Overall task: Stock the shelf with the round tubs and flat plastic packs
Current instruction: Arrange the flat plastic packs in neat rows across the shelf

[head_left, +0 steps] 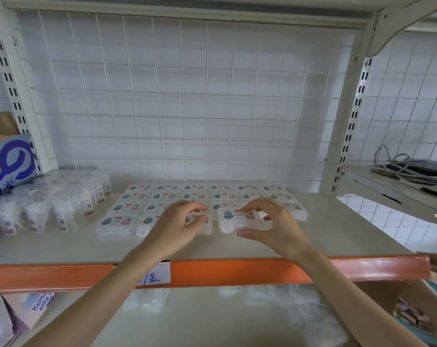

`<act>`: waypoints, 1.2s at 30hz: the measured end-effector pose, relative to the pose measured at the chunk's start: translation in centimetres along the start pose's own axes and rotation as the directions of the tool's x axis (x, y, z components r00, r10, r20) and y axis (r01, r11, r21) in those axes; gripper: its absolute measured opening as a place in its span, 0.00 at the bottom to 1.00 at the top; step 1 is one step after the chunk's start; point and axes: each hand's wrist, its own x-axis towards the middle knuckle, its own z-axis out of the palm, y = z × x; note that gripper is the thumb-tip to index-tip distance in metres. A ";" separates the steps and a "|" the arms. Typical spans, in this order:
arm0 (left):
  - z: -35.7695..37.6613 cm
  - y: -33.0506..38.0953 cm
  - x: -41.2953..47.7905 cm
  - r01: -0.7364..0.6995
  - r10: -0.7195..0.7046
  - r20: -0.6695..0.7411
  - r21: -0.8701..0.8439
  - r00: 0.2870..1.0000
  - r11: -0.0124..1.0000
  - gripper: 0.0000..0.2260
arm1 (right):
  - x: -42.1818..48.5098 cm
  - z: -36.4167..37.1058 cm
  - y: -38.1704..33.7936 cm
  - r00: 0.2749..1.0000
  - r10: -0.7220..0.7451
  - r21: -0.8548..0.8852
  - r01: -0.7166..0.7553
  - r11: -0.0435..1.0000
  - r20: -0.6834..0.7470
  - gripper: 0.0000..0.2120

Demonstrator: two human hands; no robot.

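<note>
In the head view, the left hand (pixel 177 222) grips a front-row flat pack (pixel 204 225) on the shelf (pixel 337 236); the right hand (pixel 272 221) pinches the neighbouring pack (pixel 231 217) across its long edges, the best hold: probably light, stiff, slick

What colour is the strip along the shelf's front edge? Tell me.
Orange. The strip shows best in the head view, the only one.

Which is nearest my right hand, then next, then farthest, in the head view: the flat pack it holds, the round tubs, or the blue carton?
1. The flat pack, in the right hand.
2. The round tubs, left on the shelf.
3. The blue carton, far left, beyond the tubs.
</note>
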 end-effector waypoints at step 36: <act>1.6 -1.6 -1.0 -0.148 0.125 0.083 0.406 0.989 0.902 0.23 | 1.7 3.0 0.2 0.987 0.060 -0.412 0.006 0.911 0.147 0.21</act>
